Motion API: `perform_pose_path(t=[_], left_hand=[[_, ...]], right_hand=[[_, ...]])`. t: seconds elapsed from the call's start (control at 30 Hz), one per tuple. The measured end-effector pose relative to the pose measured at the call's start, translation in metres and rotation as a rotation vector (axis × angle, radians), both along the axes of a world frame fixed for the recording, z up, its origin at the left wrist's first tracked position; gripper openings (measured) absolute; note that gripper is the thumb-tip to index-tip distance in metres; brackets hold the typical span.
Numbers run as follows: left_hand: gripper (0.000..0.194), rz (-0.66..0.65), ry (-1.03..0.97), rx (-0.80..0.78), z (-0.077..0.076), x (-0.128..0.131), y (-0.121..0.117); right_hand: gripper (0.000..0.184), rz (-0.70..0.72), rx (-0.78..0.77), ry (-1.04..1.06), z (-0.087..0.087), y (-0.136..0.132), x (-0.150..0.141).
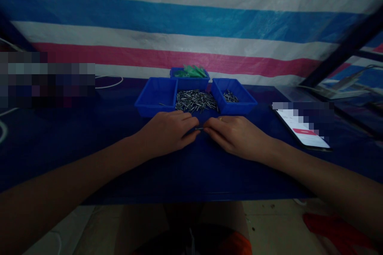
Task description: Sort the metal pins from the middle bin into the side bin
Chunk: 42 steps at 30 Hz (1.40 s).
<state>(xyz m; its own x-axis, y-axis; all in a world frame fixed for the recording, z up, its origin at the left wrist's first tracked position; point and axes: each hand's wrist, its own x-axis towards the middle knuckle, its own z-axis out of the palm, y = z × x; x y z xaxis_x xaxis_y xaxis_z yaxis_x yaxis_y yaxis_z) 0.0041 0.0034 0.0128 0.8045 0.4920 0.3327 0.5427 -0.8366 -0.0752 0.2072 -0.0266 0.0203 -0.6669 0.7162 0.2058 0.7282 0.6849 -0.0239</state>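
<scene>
My left hand (pixel 175 131) and my right hand (pixel 239 135) meet above the blue table, fingertips pinched. Between them a small, thin metal pin (pixel 199 128) lies level, its left end at my left fingers and its right end in my right fingers. Just beyond the hands is a heap of similar metal pins (pixel 196 100), loose on the tabletop. Left of the heap stands a blue bin (pixel 155 107) with one pin visible inside. The blue bin on the right (pixel 239 107) holds a small pile of pins (pixel 230 96).
A third blue bin (pixel 191 83) behind the heap holds green plastic packets (pixel 194 71). At the right lies a phone (pixel 308 131) with its screen lit. A white cable (pixel 110 81) runs at the back left. Striped sheeting (pixel 191 19) hangs behind the table (pixel 191 179).
</scene>
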Motion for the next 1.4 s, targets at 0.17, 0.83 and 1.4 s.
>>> perform_pose_path(t=[0.17,0.83,1.4], left_hand=[[0.018,0.014,0.010,-0.002,0.0026,-0.0003,0.0018],[0.017,-0.142,-0.206,0.066,0.0018,0.0005,-0.0034],[0.009,0.076,-0.101,-0.284,-0.0022,0.0047,-0.0003]], right_hand=[[0.026,-0.036,-0.003,-0.003,0.0013,0.0004,0.0012],[0.024,0.021,-0.037,0.011,-0.0028,0.0041,0.0018],[0.026,0.021,-0.045,0.127,0.0011,0.0012,0.0025]])
